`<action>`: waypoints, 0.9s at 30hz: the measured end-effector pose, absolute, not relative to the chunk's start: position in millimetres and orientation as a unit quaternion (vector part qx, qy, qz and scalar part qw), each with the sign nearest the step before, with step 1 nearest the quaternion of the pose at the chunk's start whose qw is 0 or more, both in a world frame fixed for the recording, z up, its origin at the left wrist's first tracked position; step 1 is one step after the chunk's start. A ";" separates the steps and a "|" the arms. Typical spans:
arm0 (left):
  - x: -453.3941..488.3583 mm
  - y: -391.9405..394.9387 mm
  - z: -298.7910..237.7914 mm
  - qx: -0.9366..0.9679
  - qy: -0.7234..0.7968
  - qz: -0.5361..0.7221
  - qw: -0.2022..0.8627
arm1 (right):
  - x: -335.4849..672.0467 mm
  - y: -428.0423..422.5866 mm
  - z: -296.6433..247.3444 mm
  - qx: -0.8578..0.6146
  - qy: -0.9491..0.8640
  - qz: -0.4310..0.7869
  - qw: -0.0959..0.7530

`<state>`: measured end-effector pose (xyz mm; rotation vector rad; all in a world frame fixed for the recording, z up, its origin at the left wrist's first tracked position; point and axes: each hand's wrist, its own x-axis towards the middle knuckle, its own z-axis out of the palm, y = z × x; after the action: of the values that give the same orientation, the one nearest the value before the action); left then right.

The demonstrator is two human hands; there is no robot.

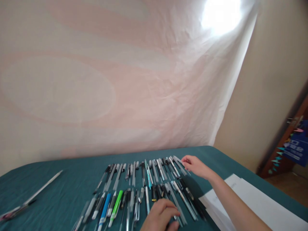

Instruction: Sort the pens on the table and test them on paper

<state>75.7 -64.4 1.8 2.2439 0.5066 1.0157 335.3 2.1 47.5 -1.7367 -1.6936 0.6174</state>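
My right hand (190, 164) reaches to the right end of the back row of pens, its fingertips pinched together at a clear-barrelled pen (179, 163). Low in the view, my left hand (160, 215) hovers over or rests on the front row, fingers loosely curved and somewhat apart. I cannot see anything held in it. Partly covered pens lie under and beside that hand. In the front row are a bright green marker (116, 207), a blue marker (104, 210) and several black and clear pens. A light-blue pen (148, 175) lies in the back row.
A dark green cloth (69, 189) covers the table. White paper sheets (260, 205) lie at the right, under my right forearm. A long white stick-like thing (43, 187) lies far left. Behind the table hangs a pale pink curtain (134, 96).
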 end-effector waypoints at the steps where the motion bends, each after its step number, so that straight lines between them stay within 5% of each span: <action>1: 77.7 -66.4 2.2 0.818 0.204 0.404 0.356 | 323.3 -4.2 56.6 -0.636 -0.654 0.252 0.322; 6: 84.0 -71.6 8.2 0.566 0.288 0.444 0.632 | 258.0 -42.6 90.0 -0.496 -0.690 0.389 0.355; 10: 84.5 -69.1 12.6 0.419 0.288 0.506 0.697 | 223.8 -65.0 90.3 -0.433 -0.704 0.463 0.322; 18: 75.2 -61.3 25.8 0.312 0.321 0.519 0.729 | 238.3 -45.6 73.3 -0.499 -0.734 0.340 0.312; 27: 77.1 -60.3 18.6 0.322 0.331 0.507 0.728 | 337.8 5.6 20.0 -0.739 -0.603 0.055 0.296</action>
<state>77.1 -60.3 18.6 0.7106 0.7287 1.1161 337.8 5.6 20.0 -1.9647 -1.6044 0.1450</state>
